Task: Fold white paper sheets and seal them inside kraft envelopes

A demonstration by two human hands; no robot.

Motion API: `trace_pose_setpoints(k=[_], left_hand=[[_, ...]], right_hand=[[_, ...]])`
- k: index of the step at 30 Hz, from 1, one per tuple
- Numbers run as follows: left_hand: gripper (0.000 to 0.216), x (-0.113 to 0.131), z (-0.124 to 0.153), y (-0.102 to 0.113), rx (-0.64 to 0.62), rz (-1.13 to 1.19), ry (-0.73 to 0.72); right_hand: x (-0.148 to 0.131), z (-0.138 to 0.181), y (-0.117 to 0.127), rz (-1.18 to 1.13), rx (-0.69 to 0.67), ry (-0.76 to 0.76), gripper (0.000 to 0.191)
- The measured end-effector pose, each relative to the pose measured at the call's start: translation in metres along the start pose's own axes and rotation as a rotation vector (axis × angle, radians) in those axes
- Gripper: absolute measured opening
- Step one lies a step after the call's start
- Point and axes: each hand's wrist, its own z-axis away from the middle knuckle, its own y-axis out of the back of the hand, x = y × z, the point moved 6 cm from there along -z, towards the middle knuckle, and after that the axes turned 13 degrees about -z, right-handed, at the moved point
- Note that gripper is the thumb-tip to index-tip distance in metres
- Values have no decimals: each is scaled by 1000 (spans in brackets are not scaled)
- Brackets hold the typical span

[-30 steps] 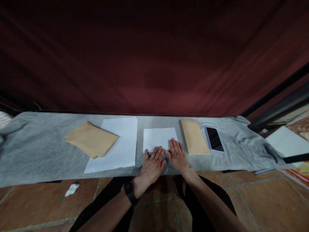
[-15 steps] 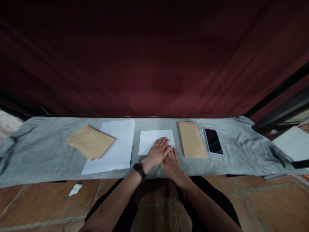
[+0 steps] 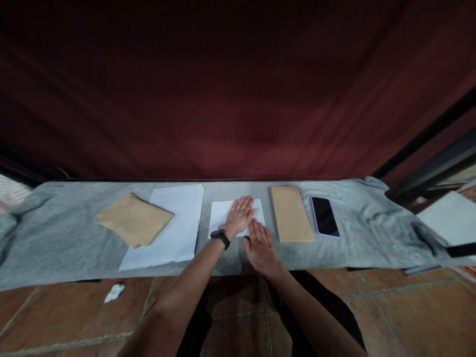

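A white sheet of paper (image 3: 219,212), perhaps folded, lies in front of me on a grey cloth. Flat across its middle rests my left hand (image 3: 240,214), fingers stretched out, a black band on the wrist. My right hand (image 3: 261,248) lies open too, its fingertips on the sheet's lower right corner and its palm on the cloth. Just right of the sheet is a stack of brown envelopes (image 3: 292,214). To the left, more brown envelopes (image 3: 136,220) lie fanned over a stack of larger white paper (image 3: 182,223).
A phone (image 3: 325,216) with a pale purple edge lies right of the envelope stack. The grey cloth (image 3: 375,223) covers a long narrow surface, against a dark red curtain-like backdrop (image 3: 223,124). A crumpled white scrap (image 3: 114,293) is on the tiled floor.
My left hand has slid forward and a little left across the sheet, away from my right hand, which it was touching. The right hand has pulled slightly back towards me.
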Motion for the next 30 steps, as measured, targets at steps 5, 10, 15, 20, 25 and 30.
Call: trace_pose_setpoints(k=[5, 10, 15, 20, 25, 30], left_hand=[[58, -5, 8, -2, 47, -10, 54], [60, -19, 32, -1, 62, -45, 128], [60, -30, 63, -1, 31, -69, 156], [58, -29, 76, -1, 27, -58, 158], [57, -25, 77, 2, 34, -35, 129], [56, -23, 79, 4, 4, -9, 90]], right_hand=[[9, -1, 4, 42, 104, -17, 53], [8, -5, 11, 56, 34, -81, 53], [4, -18, 29, 9, -55, -157, 54], [9, -42, 34, -64, -104, -141, 52], [5, -62, 13, -141, -131, -43, 57], [3, -69, -10, -62, -168, -26, 56]])
